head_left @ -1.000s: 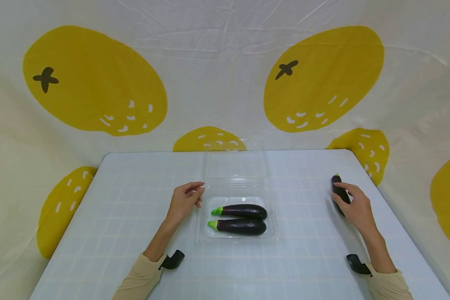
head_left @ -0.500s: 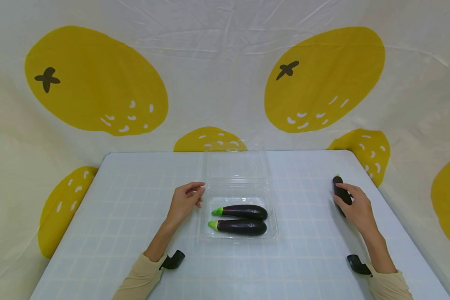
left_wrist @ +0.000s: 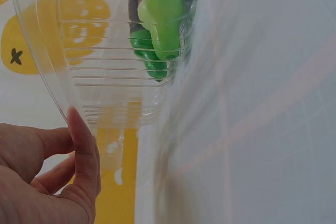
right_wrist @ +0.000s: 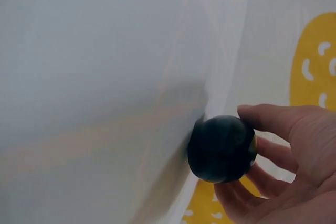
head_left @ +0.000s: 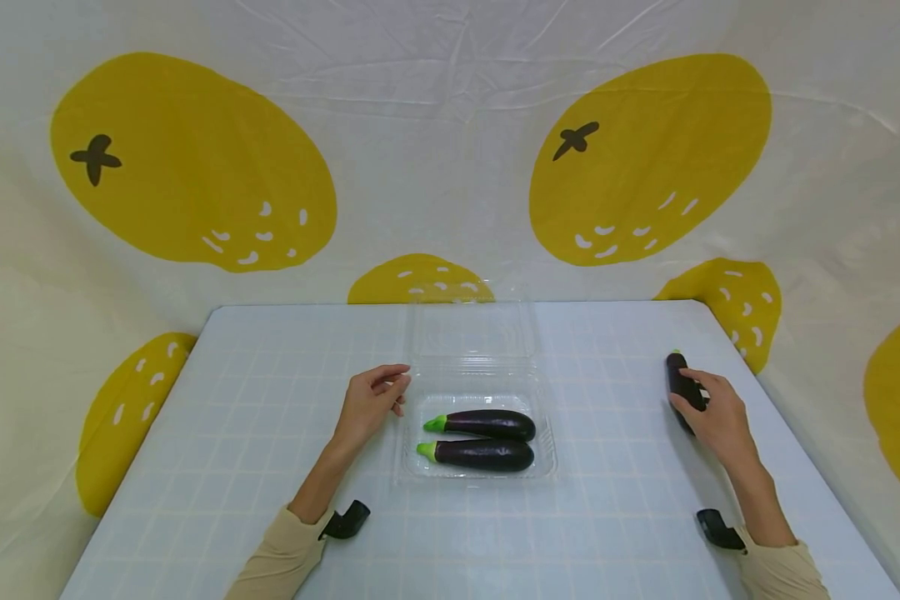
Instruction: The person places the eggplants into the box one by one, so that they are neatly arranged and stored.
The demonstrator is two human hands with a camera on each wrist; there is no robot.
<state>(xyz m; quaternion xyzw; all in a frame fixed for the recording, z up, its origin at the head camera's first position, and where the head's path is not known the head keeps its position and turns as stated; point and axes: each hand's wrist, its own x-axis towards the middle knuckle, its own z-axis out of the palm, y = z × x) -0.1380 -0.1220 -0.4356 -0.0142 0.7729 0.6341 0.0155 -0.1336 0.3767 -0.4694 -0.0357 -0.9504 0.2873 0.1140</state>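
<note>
In the head view, my right hand has its thumb and fingers round a dark purple eggplant at the right of the table, its green stem end pointing away. The right wrist view shows the rounded end of this eggplant between thumb and fingers. Two more eggplants, an upper one and a lower one, lie side by side in a clear plastic clamshell container, stems to the left. At its left edge rests my left hand, a fingertip against the rim.
The container's clear lid is folded back towards the far edge of the pale checked table. A white cloth with yellow fruit prints hangs behind and at the sides.
My right thumb and fingers have shifted slightly right and nearer along the eggplant. My left hand, the container and its two eggplants have stayed put.
</note>
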